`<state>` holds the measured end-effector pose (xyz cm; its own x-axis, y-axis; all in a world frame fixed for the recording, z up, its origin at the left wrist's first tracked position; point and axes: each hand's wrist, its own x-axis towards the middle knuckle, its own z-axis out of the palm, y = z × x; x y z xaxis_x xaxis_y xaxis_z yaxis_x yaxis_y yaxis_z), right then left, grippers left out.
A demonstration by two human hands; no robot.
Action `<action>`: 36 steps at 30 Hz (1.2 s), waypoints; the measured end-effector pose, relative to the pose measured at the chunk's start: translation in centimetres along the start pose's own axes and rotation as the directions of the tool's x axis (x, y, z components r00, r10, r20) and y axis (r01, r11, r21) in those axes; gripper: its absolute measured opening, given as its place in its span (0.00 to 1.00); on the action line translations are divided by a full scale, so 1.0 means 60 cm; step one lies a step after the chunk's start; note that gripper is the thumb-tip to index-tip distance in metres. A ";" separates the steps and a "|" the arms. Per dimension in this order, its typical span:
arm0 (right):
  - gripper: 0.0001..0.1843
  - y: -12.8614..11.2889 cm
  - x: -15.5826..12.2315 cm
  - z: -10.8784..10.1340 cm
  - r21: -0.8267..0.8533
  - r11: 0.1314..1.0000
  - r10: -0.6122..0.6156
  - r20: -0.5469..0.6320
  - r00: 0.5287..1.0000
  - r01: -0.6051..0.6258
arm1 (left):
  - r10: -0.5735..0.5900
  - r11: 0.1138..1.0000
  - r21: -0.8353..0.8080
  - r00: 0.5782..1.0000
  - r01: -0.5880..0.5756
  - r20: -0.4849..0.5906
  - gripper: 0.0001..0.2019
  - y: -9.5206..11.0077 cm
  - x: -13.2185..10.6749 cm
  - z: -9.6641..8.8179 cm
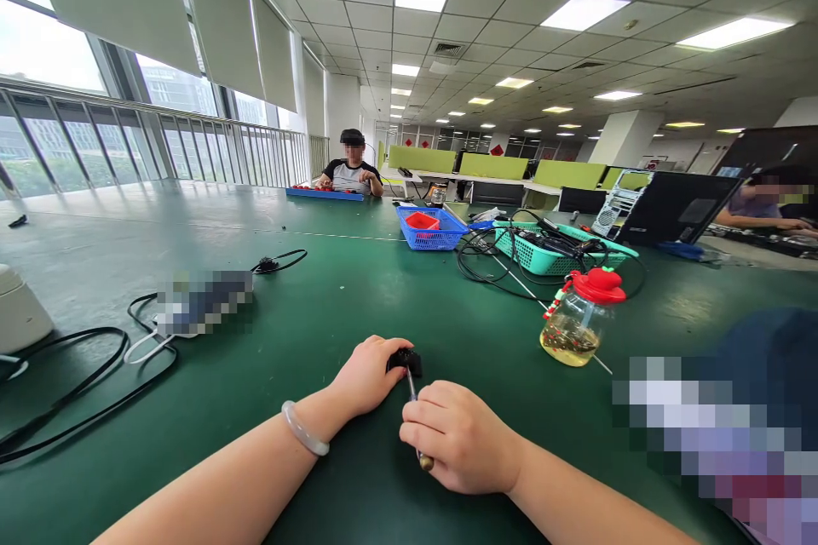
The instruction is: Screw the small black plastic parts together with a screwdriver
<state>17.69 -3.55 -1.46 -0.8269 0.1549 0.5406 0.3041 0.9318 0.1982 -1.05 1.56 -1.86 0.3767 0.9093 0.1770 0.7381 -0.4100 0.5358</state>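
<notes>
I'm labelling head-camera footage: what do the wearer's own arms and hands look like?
The left hand and right hand are gloveless, with no sleeves in view. A smooth, whitish-grey, ring-shaped bangle circles the left wrist.

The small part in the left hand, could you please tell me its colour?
The part is black, seen in the head view.
</notes>
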 end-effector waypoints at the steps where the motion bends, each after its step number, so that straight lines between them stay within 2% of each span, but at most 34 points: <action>1: 0.12 0.000 0.000 0.001 0.003 1.000 0.004 0.004 1.000 -0.004 | 0.004 1.000 -0.001 1.000 -0.004 -0.003 0.21 -0.001 0.000 0.000; 3: 0.12 -0.002 -0.001 0.002 0.030 0.999 0.021 -0.013 1.000 -0.021 | 0.008 1.000 -0.001 1.000 -0.008 -0.008 0.20 -0.002 0.000 0.001; 6: 0.13 -0.003 0.001 0.001 0.151 0.983 0.126 -0.117 0.985 -0.108 | 0.002 1.000 0.001 1.000 -0.002 -0.006 0.20 -0.002 0.000 0.002; 9: 0.13 0.000 0.003 -0.003 0.297 0.930 0.287 -0.211 0.935 -0.218 | 0.000 1.000 0.005 1.000 0.000 0.010 0.20 0.000 0.001 0.001; 12: 0.12 0.005 0.003 -0.009 0.383 0.875 0.408 -0.254 0.877 -0.297 | 0.002 1.000 0.001 1.000 -0.002 0.019 0.20 0.002 0.002 -0.001; 17: 0.12 0.010 0.002 -0.012 0.461 0.812 0.510 -0.264 0.819 -0.358 | 0.003 1.000 -0.002 1.000 -0.003 0.020 0.21 0.001 0.001 -0.002; 20: 0.12 0.010 0.002 -0.011 0.460 0.813 0.506 -0.258 0.823 -0.356 | 0.002 1.000 -0.003 1.000 -0.002 0.015 0.21 0.000 0.000 -0.001; 24: 0.12 0.007 0.003 -0.009 0.405 0.855 0.442 -0.243 0.863 -0.324 | 0.006 1.000 -0.003 1.000 -0.006 0.004 0.20 0.001 0.000 -0.001; 29: 0.12 0.006 0.003 -0.010 0.391 0.862 0.405 -0.154 0.901 -0.321 | 0.009 1.000 -0.003 1.000 -0.009 0.005 0.19 0.002 0.001 0.000; 36: 0.12 0.009 0.001 -0.006 0.424 0.842 0.421 -0.132 0.897 -0.333 | 0.008 1.000 -0.010 1.000 -0.008 0.004 0.19 -0.003 0.002 0.003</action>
<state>18.00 -3.17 -1.02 -0.5518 0.4882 0.6762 0.3307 0.8724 -0.3599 -1.04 1.71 -2.06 0.3847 0.9058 0.1778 0.7295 -0.4164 0.5426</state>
